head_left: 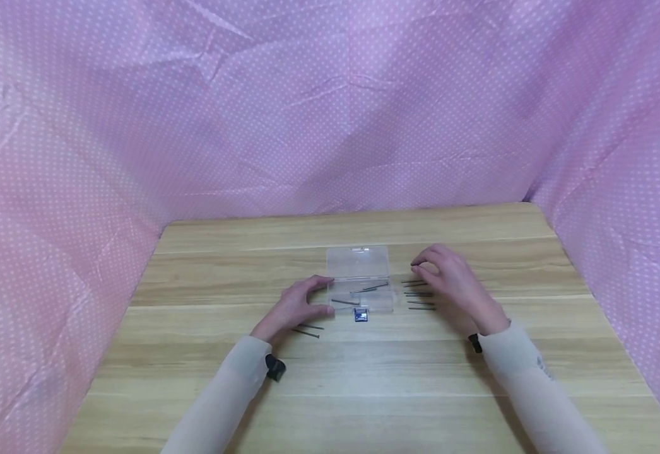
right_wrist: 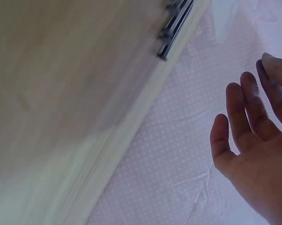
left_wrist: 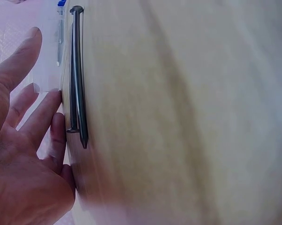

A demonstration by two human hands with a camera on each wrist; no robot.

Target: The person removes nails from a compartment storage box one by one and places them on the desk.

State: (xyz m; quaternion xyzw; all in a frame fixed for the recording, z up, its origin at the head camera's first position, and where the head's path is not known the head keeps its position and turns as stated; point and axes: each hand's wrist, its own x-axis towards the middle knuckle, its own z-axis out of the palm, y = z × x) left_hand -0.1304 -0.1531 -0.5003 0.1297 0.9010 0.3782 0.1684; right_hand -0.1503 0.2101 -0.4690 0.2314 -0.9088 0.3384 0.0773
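A clear plastic box lies with its lid swung back, and a few metal nails are inside it. My left hand is at the box's left end, thumb and fingers spread, fingertips touching it. Two nails lie on the table beside that hand. Over several nails to the right of the box hovers my right hand. Its thumb and index fingertips meet, the other fingers are loosely bent, and no nail shows between them.
A small blue-and-white square is at the box's front edge. The wooden table is enclosed at the back and sides by pink dotted cloth. Dark wrist straps sit at the cuffs.
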